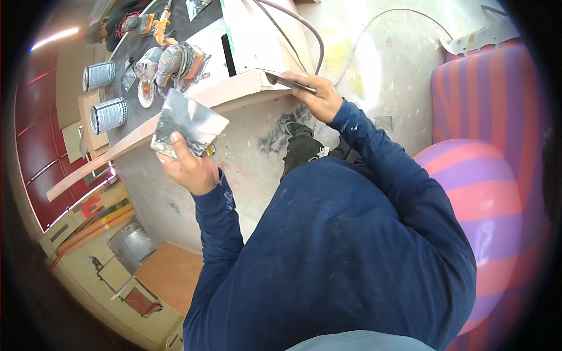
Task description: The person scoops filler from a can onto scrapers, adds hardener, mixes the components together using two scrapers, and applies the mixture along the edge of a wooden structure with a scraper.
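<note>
My left hand (193, 168) is closed on the near edge of a square metal spreader plate (188, 120), thumb on top. Grey-black and pale filler is smeared over the plate's face. My right hand (321, 100) pinches a thin, flat spreader blade (295, 84) seen nearly edge-on. That blade is at the right end of a long pale board edge (234, 89); whether it touches the board I cannot tell. The plate in my left hand overlaps the same edge from my viewpoint.
On the dark bench lie a dusty power sander (178, 61) and an orange tool (163, 29). Two metal cans (109, 114) stand at its left side. A hose (316, 35) hangs at the far end. A large pink-and-purple striped form (483, 205) stands close on my right.
</note>
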{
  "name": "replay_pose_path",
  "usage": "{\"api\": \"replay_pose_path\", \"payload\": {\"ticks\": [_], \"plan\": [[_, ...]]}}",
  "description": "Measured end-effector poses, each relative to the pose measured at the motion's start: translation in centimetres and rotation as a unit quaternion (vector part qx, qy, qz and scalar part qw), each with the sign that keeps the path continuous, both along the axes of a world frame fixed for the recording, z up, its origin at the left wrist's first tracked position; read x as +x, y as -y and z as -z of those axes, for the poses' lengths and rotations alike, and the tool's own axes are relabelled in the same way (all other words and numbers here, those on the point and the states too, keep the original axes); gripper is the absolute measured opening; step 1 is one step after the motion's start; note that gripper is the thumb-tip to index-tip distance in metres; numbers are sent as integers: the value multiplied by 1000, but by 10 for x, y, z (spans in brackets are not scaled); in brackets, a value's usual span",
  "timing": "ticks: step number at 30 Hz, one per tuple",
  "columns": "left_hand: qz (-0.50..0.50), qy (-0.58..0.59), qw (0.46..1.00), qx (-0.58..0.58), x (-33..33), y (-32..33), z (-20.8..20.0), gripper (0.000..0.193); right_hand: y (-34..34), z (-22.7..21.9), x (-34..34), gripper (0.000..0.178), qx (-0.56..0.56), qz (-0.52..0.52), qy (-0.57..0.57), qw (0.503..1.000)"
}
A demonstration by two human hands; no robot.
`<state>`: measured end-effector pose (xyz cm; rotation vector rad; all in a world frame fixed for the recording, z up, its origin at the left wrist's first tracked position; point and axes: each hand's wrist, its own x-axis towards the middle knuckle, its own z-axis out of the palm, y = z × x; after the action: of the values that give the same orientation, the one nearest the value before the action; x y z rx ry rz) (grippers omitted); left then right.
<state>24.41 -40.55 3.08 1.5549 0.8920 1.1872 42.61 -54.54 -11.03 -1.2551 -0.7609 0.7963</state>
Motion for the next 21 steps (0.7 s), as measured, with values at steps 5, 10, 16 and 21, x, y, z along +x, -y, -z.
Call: {"api": "replay_pose_path", "payload": {"ticks": [5,10,16,21], "plan": [[-22,-62,997,-36,-11,17,5,49,-16,11,3,39,20,1,6,1000],[9,-31,999,-30,-25,16,9,29,-23,14,0,41,-18,7,23,1000],[-4,-21,999,-46,-37,17,14,29,-31,19,-15,43,30,43,82,995],[2,-26,997,-69,-41,21,13,30,-38,20,-45,46,20,135,119,983]]}}
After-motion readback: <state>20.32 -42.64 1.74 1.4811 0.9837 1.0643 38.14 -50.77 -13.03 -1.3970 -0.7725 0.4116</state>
